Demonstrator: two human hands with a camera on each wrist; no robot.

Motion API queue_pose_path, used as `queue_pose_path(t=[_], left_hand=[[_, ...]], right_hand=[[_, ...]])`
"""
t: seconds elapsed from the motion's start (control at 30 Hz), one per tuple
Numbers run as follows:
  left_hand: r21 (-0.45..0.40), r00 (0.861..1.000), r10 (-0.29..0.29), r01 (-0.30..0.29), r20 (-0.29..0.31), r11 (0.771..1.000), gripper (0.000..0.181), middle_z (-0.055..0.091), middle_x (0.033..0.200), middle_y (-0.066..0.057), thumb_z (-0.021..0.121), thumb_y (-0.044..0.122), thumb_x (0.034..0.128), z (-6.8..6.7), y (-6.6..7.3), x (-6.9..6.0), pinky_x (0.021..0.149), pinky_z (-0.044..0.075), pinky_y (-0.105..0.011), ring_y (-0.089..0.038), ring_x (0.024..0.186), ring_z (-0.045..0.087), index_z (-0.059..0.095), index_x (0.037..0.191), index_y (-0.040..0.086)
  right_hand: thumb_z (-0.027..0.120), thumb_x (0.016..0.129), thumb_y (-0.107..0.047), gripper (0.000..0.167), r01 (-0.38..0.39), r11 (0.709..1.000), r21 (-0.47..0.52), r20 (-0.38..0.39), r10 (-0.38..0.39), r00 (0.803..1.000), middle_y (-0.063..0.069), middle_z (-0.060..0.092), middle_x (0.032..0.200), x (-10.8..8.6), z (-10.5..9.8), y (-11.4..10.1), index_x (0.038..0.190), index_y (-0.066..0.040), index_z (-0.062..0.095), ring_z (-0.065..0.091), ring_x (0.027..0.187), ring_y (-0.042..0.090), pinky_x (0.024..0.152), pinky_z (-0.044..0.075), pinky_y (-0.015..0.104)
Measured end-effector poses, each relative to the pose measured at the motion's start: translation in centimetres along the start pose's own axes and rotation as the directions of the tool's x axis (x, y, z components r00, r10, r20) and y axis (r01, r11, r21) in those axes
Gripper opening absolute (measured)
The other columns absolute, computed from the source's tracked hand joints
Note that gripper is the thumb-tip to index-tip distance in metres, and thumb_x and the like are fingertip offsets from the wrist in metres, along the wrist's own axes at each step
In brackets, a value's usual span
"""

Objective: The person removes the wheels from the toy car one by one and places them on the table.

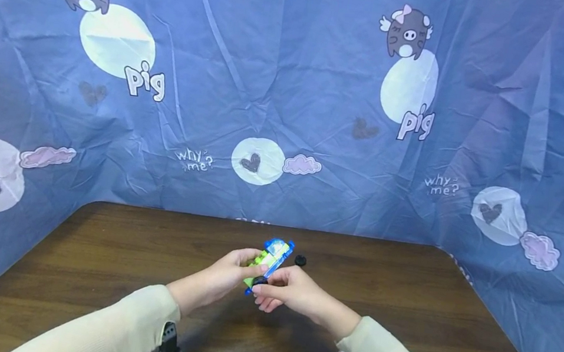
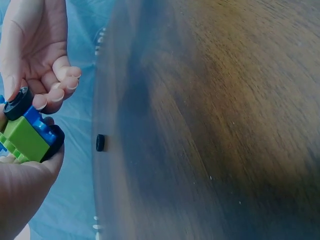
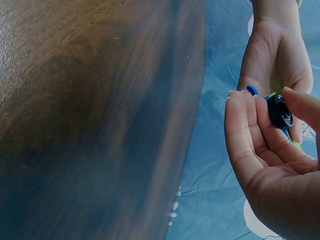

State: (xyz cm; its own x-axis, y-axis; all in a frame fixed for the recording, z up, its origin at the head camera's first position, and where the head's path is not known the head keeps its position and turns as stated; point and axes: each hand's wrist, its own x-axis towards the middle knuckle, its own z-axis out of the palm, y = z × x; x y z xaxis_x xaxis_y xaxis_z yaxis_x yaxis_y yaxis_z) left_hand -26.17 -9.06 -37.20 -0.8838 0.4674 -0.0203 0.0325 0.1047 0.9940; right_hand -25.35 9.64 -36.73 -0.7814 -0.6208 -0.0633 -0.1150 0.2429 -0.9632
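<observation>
My left hand grips a small blue and lime-green toy car made of building bricks, held tilted above the table. At its near end, my right hand pinches a black wheel between thumb and fingers, against the car's side. The same wheel shows in the right wrist view, where the hand hides most of the car. In the left wrist view the car's green underside faces out, and another black wheel sits at its other side. Whether the pinched wheel is fixed on cannot be told.
A loose black wheel lies on the brown wooden table beyond the right hand. Blue cloth with pig prints hangs around the table's back and sides. Each forearm wears a black wrist device.
</observation>
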Motion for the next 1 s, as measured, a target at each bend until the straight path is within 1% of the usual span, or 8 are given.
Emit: queue_pose_path(t=[0.17,0.3,0.43,0.53,0.7,0.77,0.87,1.0], left_hand=[[0.050,0.999,-0.030,0.031,-0.014,0.998,0.048,0.062,0.112,-0.017,0.057,0.017,0.0976,0.12,0.14,-0.02,0.082,0.050,-0.026,-0.013,0.092,0.059,0.043,0.133,-0.012],[0.059,0.999,-0.034,0.035,-0.009,0.998,0.049,0.061,0.111,-0.016,0.058,0.018,0.0971,0.30,0.14,0.00,0.083,0.050,-0.027,-0.014,0.092,0.059,0.043,0.133,-0.012],[0.074,1.000,-0.019,0.020,-0.009,0.997,0.047,0.062,0.109,-0.014,0.057,0.017,0.0972,0.47,-0.02,0.15,0.085,0.050,-0.029,-0.013,0.091,0.059,0.045,0.131,-0.013],[0.098,1.000,-0.016,0.017,-0.008,0.995,0.045,0.063,0.108,-0.014,0.056,0.018,0.0978,0.59,-0.19,0.27,0.087,0.050,-0.030,-0.013,0.092,0.059,0.047,0.129,-0.013],[0.124,1.000,-0.020,0.020,-0.001,0.992,0.043,0.064,0.107,-0.014,0.054,0.019,0.0991,0.61,-0.22,0.32,0.089,0.050,-0.033,-0.014,0.093,0.060,0.050,0.126,-0.014],[0.126,1.000,-0.016,0.015,0.003,0.992,0.042,0.064,0.107,-0.014,0.054,0.019,0.0993,0.61,-0.21,0.39,0.088,0.050,-0.032,-0.014,0.092,0.060,0.050,0.126,-0.014],[0.144,1.000,-0.011,0.011,-0.002,0.990,0.043,0.063,0.106,-0.014,0.053,0.019,0.0998,0.67,-0.17,0.55,0.086,0.051,-0.030,-0.015,0.091,0.060,0.049,0.127,-0.014],[0.171,1.000,-0.008,0.013,-0.030,0.985,0.042,0.062,0.105,-0.015,0.052,0.017,0.1002,0.90,-0.08,0.73,0.083,0.052,-0.029,-0.016,0.091,0.060,0.047,0.128,-0.014]], right_hand=[[0.067,0.091,-0.015,0.030,-0.006,1.000,-0.019,-0.004,0.006,1.000,0.030,0.069,0.087,-0.14,0.04,0.10,0.094,0.015,0.066,0.067,0.065,0.014,0.076,0.056,0.051],[0.068,0.090,-0.015,0.031,0.004,0.999,-0.032,-0.018,-0.005,1.000,0.029,0.069,0.084,-0.30,0.12,0.19,0.093,0.015,0.066,0.066,0.062,0.012,0.074,0.056,0.053],[0.070,0.089,-0.016,0.032,0.007,0.998,-0.056,-0.053,-0.010,0.999,0.027,0.070,0.080,-0.46,0.26,0.25,0.091,0.016,0.067,0.066,0.060,0.013,0.071,0.056,0.053],[0.071,0.089,-0.017,0.031,0.017,0.995,-0.095,-0.083,-0.025,0.996,0.023,0.070,0.074,-0.55,0.40,0.37,0.087,0.014,0.068,0.066,0.057,0.015,0.066,0.057,0.052],[0.072,0.087,-0.021,0.034,0.021,0.985,-0.169,-0.115,-0.041,0.992,0.015,0.068,0.062,-0.50,0.47,0.58,0.080,0.011,0.069,0.063,0.049,0.011,0.057,0.057,0.048],[0.073,0.087,-0.022,0.034,0.014,0.981,-0.191,-0.128,-0.039,0.991,0.015,0.067,0.060,-0.50,0.47,0.51,0.079,0.011,0.068,0.062,0.047,0.012,0.055,0.056,0.047],[0.073,0.087,-0.021,0.033,0.023,0.972,-0.234,-0.148,-0.059,0.987,0.018,0.067,0.060,-0.54,0.57,0.32,0.077,0.010,0.069,0.063,0.046,0.014,0.054,0.056,0.047],[0.074,0.086,-0.020,0.032,0.035,0.959,-0.282,-0.182,-0.089,0.979,0.017,0.066,0.058,-0.50,0.75,0.19,0.073,0.009,0.068,0.062,0.044,0.014,0.051,0.055,0.047]])
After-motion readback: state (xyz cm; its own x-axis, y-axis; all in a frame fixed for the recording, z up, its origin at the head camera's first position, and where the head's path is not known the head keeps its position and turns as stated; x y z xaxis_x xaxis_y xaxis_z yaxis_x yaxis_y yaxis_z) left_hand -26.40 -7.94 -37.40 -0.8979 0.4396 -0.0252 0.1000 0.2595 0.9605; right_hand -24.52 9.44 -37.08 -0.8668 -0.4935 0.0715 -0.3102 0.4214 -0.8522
